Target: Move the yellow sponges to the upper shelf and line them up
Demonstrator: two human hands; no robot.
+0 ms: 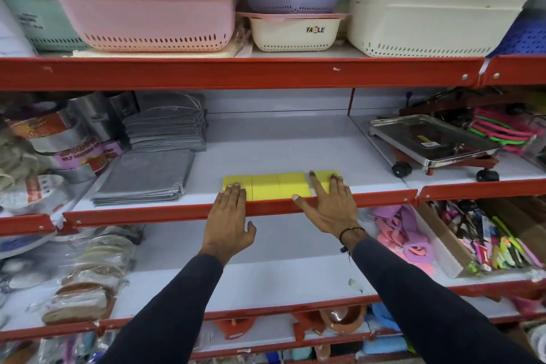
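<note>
Several yellow sponges (279,186) lie side by side in a row along the front edge of the white shelf (280,142), just behind its red lip. My left hand (229,216) lies flat with its fingertips on the leftmost sponge. My right hand (328,204) is spread flat, its fingers resting on the rightmost sponge and its thumb at the lip. Neither hand grips anything. The shelf below (266,275) shows no sponges in the stretch between my arms.
Grey cloth stacks (147,174) lie left of the sponges, with tape rolls (74,151) further left. A steel wheeled tray (434,142) stands to the right. Plastic baskets (141,18) fill the shelf above. A box of pens (487,239) sits at the lower right.
</note>
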